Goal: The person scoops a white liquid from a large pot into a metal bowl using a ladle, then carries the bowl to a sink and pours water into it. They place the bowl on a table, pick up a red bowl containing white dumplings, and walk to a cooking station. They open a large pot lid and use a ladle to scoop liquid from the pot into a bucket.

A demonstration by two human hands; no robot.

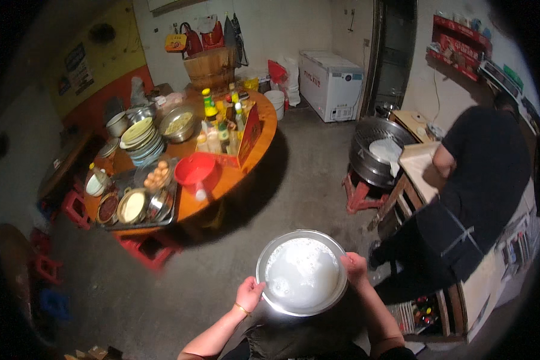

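A wide stainless steel basin (261, 301) is held out over the floor between my two hands. Cloudy whitish liquid (303, 279) with bubbles on its surface fills much of it. My left hand (250, 294) grips the rim on the left, its thumb over the edge; a gold-coloured bracelet circles that wrist. On the right side of the rim, my right hand (355, 268) has a similar hold. The fingers under the rim are partly hidden.
A round wooden table (263, 135) at the left bears stacked plates (137, 135), eggs (157, 174), bottles and a red plastic dipper (197, 170). Rightward, a person in black (481, 157) leans over a wooden worktable (420, 166). Metal steamers (364, 157) rest on a red stool (364, 198). Behind stands a chest freezer (330, 85).
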